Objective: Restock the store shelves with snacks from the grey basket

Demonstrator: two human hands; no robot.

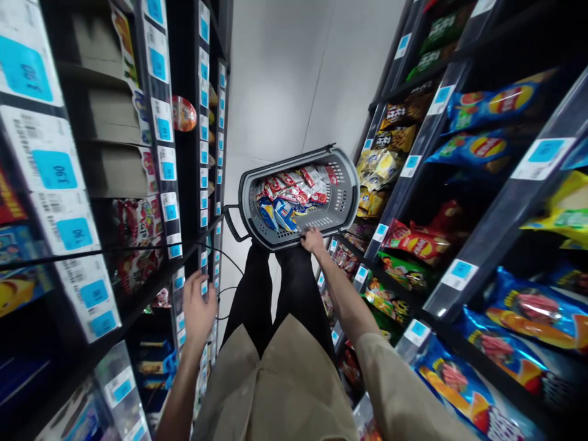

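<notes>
A grey plastic shopping basket (346, 217) sits just in front of my legs, turned slightly. Inside it lie several red-and-white snack packets (294, 187) and a couple of blue-and-white packets (285, 214). My right hand (313, 239) has its fingers hooked over the basket's near rim, right of the middle. Off to the left, my left hand (199, 303) hangs beside the left shelf, holding nothing, its fingers loosely bent and its thumb apart. A black handle (236, 223) juts out at the basket's left end.
Shelves with blue-and-white price tags (57, 168) line the left side. Along the right, shelves hold bagged snacks, including blue chip bags (537, 309) and a red bag (418, 242). The pale tiled floor (280, 79) runs between them. A thin black cable (229, 257) loops near my left hand.
</notes>
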